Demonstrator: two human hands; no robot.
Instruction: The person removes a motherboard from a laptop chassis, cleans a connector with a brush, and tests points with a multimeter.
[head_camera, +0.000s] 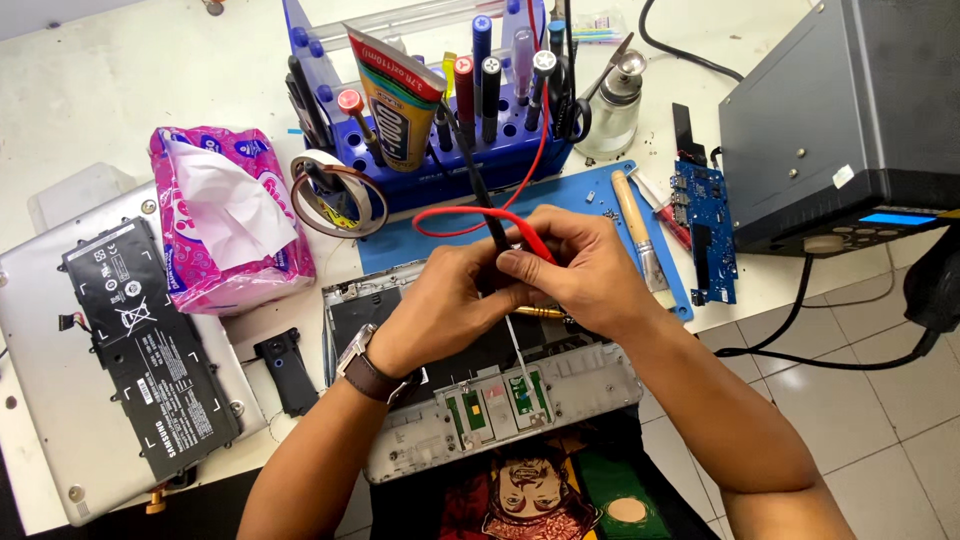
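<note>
Head view | left hand (445, 300) pinched around black test probe (484, 205) | right hand (580, 270) gripping red test probe (535, 245), its red lead (455, 215) looping toward blue tool rack (450, 150) | both hands touching, above opened laptop chassis (500, 400) at table edge | black battery pack (150, 350) lying well left | pink tissue pack (225, 215) beside it

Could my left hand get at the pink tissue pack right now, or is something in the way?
Probably yes. The pink tissue pack lies on the table left of the left hand, with nothing standing between them. But that hand is busy on the black probe, together with the right hand, so it would have to let go first.
</note>
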